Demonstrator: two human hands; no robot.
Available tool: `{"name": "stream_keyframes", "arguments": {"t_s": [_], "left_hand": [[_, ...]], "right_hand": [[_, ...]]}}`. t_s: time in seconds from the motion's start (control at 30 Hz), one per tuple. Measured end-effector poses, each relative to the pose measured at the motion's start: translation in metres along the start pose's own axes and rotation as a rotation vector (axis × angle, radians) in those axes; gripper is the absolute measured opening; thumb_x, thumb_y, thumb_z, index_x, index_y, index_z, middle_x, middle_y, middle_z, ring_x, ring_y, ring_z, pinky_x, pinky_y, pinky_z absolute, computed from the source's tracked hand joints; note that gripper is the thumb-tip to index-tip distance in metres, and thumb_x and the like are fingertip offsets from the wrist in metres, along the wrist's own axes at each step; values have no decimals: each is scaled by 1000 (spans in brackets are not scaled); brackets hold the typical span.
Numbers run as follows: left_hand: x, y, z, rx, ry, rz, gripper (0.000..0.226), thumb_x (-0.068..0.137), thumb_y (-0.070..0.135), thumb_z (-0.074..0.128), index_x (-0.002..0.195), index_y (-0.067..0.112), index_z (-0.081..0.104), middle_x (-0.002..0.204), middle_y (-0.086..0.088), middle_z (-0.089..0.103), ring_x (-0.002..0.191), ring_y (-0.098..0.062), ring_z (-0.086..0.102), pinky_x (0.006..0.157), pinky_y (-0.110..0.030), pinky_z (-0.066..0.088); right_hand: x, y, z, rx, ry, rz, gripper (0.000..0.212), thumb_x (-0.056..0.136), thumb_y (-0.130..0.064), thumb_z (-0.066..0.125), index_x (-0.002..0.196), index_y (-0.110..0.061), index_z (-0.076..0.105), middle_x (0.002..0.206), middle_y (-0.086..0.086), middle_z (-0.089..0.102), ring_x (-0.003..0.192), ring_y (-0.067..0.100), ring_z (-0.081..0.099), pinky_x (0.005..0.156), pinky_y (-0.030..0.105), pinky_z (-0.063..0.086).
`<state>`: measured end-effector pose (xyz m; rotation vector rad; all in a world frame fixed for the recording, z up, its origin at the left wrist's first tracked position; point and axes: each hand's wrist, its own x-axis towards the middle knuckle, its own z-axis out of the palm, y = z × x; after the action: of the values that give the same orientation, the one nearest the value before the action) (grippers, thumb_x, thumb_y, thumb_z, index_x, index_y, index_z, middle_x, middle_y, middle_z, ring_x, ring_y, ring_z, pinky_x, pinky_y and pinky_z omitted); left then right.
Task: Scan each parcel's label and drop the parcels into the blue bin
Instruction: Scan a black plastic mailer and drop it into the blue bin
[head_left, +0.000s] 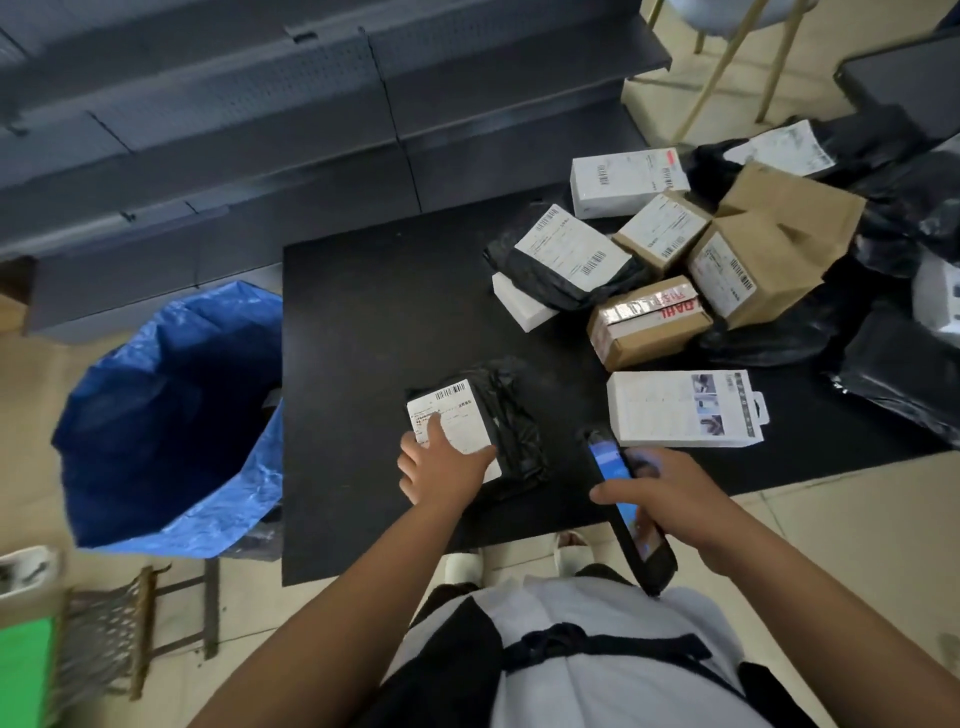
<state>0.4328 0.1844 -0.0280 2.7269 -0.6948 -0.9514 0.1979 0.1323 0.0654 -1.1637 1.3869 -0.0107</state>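
Observation:
A black plastic parcel (511, 426) with a white barcode label lies near the front of the black table (363, 322). My left hand (439, 467) rests on that label with its fingers spread flat. My right hand (670, 493) grips a black handheld scanner (631, 512) with a lit blue screen, just right of the parcel. The blue bin (171, 415), a blue tarp bag standing open, sits on the floor left of the table.
A heap of parcels fills the table's right side: a white box (675, 408), a taped brown box (649, 327), brown boxes (769, 244), black bags (566, 275). Dark shelving (260, 104) runs behind. A woven stool (114, 629) stands at lower left.

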Motion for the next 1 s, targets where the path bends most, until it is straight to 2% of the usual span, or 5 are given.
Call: {"name": "stream_keyframes", "arguments": {"t_s": [0.13, 0.47, 0.63, 0.8, 1.0], "left_hand": [[-7, 26, 17, -18, 7, -133, 109, 76, 60, 76, 158, 34, 9, 160, -11, 10, 145, -34, 19, 117, -49, 21], [-12, 25, 23, 18, 17, -321, 109, 77, 44, 80, 155, 39, 4, 151, -12, 21, 137, -32, 28, 109, -45, 29], [-9, 6, 10, 91, 37, -288, 114, 72, 48, 84, 155, 40, 6, 143, -12, 35, 131, -32, 37, 104, -47, 37], [-11, -31, -9, 35, 75, -253, 111, 70, 51, 84, 151, 43, 8, 147, -12, 35, 134, -35, 36, 106, -53, 37], [-13, -85, -39, -137, 160, -282, 107, 68, 52, 83, 148, 43, 13, 148, -10, 32, 135, -35, 33, 108, -56, 34]], "right_hand": [[14, 3, -15, -9, -80, -21, 37, 83, -26, 83, 114, -17, 67, 108, 9, 71, 93, 25, 69, 77, 37, 55], [35, 4, -22, 10, -216, -33, 45, 84, -25, 83, 119, -24, 56, 113, 3, 65, 89, 23, 66, 70, 31, 52], [36, 2, -12, 14, -225, -51, 56, 83, -28, 84, 131, -20, 57, 123, 5, 65, 107, 22, 64, 80, 33, 53], [36, -12, 7, 9, -262, -81, 42, 85, -24, 82, 118, -24, 56, 104, -6, 61, 92, 8, 58, 74, 30, 48], [38, -36, 42, -125, -268, -137, 48, 82, -25, 84, 122, -21, 59, 121, 5, 64, 99, 14, 62, 79, 30, 53]]}}
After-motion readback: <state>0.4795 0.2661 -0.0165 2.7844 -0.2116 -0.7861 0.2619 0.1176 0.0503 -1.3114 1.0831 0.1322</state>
